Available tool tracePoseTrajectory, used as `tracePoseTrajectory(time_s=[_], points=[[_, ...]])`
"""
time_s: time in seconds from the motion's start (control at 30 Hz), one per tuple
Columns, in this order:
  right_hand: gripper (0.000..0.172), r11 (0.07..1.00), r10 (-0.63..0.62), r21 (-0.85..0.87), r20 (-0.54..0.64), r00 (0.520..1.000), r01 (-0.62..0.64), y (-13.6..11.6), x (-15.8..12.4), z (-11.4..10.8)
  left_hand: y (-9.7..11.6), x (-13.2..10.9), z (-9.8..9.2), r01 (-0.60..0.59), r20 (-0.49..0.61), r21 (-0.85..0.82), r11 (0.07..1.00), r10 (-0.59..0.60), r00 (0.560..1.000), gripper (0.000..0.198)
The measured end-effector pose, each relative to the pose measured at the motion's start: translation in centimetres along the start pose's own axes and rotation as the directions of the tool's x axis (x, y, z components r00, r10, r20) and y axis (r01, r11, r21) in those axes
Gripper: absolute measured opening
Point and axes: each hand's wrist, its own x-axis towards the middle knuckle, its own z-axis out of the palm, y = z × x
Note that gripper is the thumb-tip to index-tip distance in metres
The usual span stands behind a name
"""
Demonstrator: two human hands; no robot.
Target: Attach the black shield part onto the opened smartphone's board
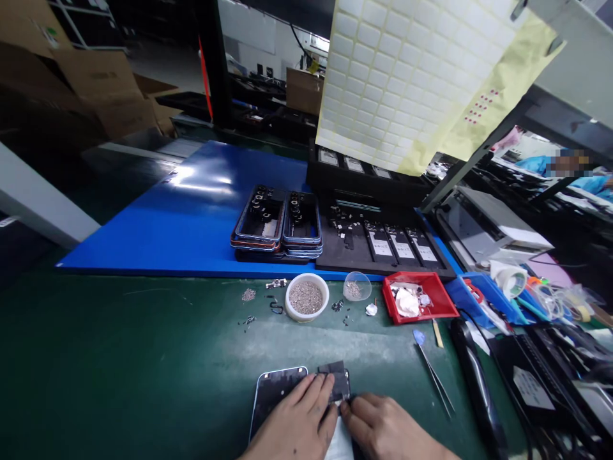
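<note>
At near edge of workbench [143, 358], dark phone panel [271, 391] and black-and-white phone part [341, 442] laid side by side, covered by flat, unclenched left hand [301, 418], likely for steadiness; right hand [380, 425] curled at part's edge, pinch cannot be told. White tub [299, 316] set beyond, presumably within reach.

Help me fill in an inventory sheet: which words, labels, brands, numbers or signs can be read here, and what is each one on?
No text can be read with certainty.
Batteries: print on white labels, too small.
Hanging sheet: red marks, too small.
White sticker on the black case, lower right: blurred.
Cardboard box, upper left: faint print, blurred.
Phone, bottom: no readable text.
</note>
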Motion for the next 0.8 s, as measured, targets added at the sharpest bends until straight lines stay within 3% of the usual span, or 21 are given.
tracePoseTrajectory(time_s=[0.1,0.37,0.5,0.8], points=[[0.004,1.000,-0.021,-0.012,0.047,0.999,0.022,0.0,0.3,-0.4,0.0,0.0,0.2,-0.002,-0.034,0.030,1.000,0.003,0.999,0.034],[0.006,1.000,-0.017,0.017,0.048,0.999,0.016,0.2,0.5,-0.5,0.7,0.0,0.4,0.041,-0.015,0.044,0.998,-0.040,0.999,0.035],[0.009,1.000,-0.016,0.018,0.062,0.998,0.015,0.2,0.4,-0.5,1.3,0.1,0.9,0.074,-0.059,0.101,0.992,-0.068,0.996,0.035],[0.018,0.996,0.002,0.093,-0.021,1.000,0.000,0.2,-0.2,-0.4,0.7,-0.1,1.1,0.022,-0.085,0.115,0.993,-0.013,0.996,0.035]])
